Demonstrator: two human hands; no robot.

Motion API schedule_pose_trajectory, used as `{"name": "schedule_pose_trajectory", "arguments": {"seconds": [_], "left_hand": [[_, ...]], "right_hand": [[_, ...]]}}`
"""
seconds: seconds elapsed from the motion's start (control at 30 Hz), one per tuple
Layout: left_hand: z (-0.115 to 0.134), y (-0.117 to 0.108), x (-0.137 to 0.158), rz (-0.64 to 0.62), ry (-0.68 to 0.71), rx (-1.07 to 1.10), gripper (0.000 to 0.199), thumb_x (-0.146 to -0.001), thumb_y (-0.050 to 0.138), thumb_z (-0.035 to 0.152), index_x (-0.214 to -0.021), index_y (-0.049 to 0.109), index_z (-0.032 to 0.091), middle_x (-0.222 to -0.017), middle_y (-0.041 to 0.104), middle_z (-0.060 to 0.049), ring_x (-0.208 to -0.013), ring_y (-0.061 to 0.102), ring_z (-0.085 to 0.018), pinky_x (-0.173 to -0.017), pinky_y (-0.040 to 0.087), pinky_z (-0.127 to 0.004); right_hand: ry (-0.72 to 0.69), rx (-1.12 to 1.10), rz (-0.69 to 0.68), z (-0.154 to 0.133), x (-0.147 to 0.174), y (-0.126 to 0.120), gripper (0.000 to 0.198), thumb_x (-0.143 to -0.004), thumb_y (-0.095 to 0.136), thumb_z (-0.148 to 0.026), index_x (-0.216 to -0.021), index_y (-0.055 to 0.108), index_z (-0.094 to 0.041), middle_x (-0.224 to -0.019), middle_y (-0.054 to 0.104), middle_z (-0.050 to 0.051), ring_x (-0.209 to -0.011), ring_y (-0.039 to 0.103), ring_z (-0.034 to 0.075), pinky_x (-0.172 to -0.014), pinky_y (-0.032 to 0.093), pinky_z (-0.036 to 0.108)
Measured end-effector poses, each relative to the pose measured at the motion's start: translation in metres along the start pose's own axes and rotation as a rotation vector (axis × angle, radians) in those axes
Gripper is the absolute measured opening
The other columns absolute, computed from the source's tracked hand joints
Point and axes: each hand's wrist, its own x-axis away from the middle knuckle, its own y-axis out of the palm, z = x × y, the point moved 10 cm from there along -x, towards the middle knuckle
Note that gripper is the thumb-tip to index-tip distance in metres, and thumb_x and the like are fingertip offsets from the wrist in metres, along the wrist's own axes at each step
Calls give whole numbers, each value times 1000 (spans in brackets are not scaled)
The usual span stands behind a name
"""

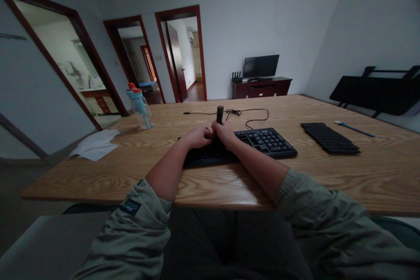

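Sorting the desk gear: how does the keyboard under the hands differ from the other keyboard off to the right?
The near keyboard has a cable running behind it; the far keyboard shows none. The near keyboard is thicker with raised keys; the far keyboard looks flat. Left hand and right hand are on the near keyboard; the far keyboard lies untouched. Both are black, on the table.

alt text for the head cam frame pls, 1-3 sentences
A person's left hand rests on a black keyboard while the right hand grips an upright dark tool over it, on a wooden table. A second keyboard, a blue-capped bottle and white cloths lie around.
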Motion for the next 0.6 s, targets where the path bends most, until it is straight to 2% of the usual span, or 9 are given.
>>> {"name": "schedule_pose_trajectory", "arguments": {"seconds": [0.2,0.4,0.6], "left_hand": [[-2,0,1,-29,-18,-21,20,-72,61,17,-83,78,19,-84,75,-3,-77,65,-18,-77,51,-27],[-6,3,1,-46,-40,-24,18,-76,59,19,-82,76,16,-78,74,-4,-69,64,-18,-66,47,-28],[-11,2,1,-9,-70,26,17,-76,65,25,-83,76,16,-76,74,-4,-72,65,-20,-72,51,-28]], "right_hand": [[61,-49,113,10,-1,-4,24,-78,54,-37,-62,42,-23,-56,44,-3,-52,41,13,-50,35,25],[12,176,248,-1,-2,-1,34,-85,51,-43,-58,47,-22,-55,50,1,-57,49,17,-52,35,27],[-23,318,289,-9,0,1,39,-90,44,-43,-61,56,-20,-61,60,6,-60,56,20,-54,37,27]]}}
